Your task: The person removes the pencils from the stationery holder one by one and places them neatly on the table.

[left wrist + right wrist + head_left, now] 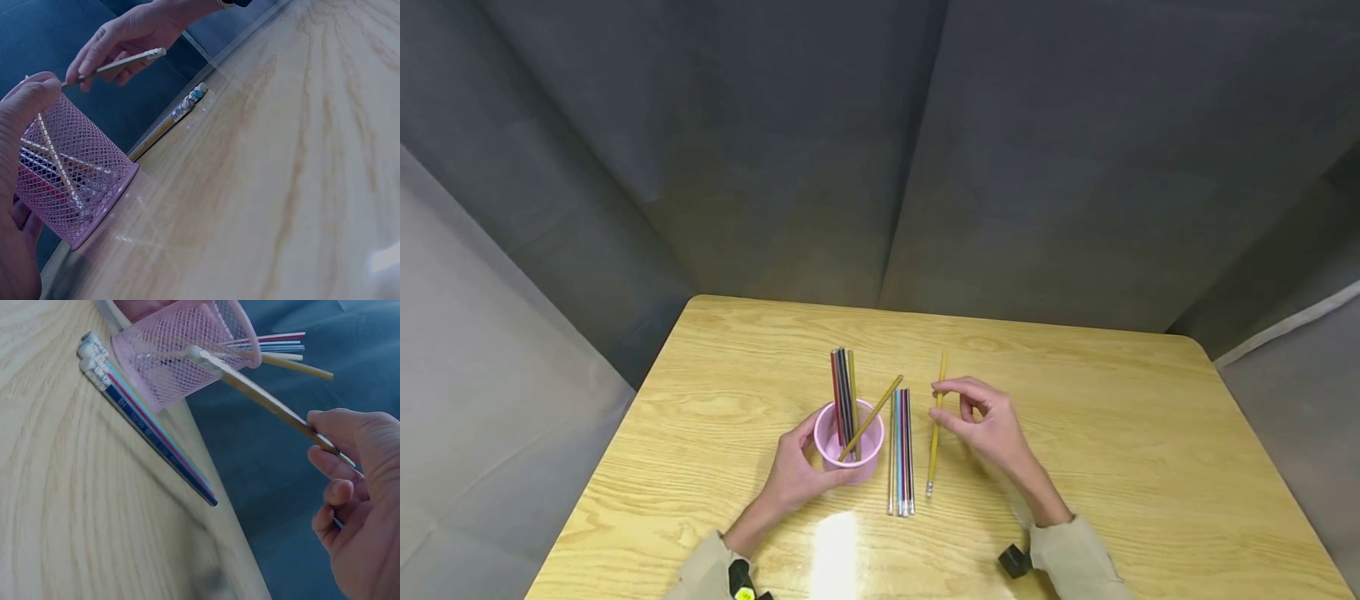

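A pink mesh pencil cup (870, 473) stands on the table, with my left hand (800, 468) wrapped around its side. Several pencils (294, 347) lean inside the cup, one yellow pencil (880, 405) tilting across its rim to the right. Between finger and thumb, my right hand (992, 419) pinches another yellow pencil (933, 454) above the table, its eraser end toward the near edge. To the right of the cup, several pencils (904, 450) lie side by side in a row, eraser ends near me; blue, dark and red ones show in the right wrist view.
The wooden table (1120, 433) has rounded far corners. Dark grey curtains (775, 167) hang behind it, with paler cloth (490, 400) at the left side. A bright light reflection lies on the near part of the tabletop.
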The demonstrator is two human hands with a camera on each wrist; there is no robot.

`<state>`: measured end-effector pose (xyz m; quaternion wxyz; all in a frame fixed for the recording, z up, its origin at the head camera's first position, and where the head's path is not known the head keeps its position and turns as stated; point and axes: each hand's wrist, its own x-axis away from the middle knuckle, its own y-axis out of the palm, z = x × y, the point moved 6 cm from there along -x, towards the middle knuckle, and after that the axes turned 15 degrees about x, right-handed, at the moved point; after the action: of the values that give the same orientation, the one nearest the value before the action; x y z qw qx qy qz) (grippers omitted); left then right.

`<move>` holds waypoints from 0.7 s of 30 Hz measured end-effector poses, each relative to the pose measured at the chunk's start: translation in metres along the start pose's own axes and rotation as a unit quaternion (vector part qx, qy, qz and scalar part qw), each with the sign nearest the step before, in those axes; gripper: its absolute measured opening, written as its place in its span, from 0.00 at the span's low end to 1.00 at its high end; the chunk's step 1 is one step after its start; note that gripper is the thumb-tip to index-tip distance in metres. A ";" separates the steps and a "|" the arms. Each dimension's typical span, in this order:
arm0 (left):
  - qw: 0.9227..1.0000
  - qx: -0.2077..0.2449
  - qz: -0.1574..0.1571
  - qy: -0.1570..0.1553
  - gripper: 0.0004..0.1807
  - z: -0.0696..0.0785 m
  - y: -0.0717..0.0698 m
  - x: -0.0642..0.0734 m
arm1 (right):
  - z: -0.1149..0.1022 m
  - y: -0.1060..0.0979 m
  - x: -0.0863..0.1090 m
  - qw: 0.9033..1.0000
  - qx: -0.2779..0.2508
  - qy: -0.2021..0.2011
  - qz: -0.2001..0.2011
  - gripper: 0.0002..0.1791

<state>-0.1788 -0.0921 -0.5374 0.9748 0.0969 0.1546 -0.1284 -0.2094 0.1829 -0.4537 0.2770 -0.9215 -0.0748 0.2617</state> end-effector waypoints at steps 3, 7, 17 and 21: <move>1.000 -0.011 -0.004 0.001 0.50 0.001 0.000 0.001 | 0.011 0.009 0.003 1.000 0.013 0.001 -0.022 0.17; 1.000 -0.025 -0.010 0.007 0.51 0.003 0.000 0.002 | 0.029 0.022 0.008 0.998 0.028 0.011 -0.050 0.18; 1.000 -0.005 -0.007 0.013 0.50 0.003 0.000 0.002 | 0.045 0.034 0.013 0.995 0.034 0.052 -0.076 0.14; 1.000 0.000 -0.003 0.013 0.49 0.002 -0.001 0.003 | 0.047 0.037 0.013 0.994 0.054 0.056 -0.074 0.14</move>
<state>-0.1762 -0.0937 -0.5366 0.9723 0.0983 0.1673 -0.1305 -0.2232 0.1779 -0.5129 0.3483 -0.9104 -0.1127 0.1927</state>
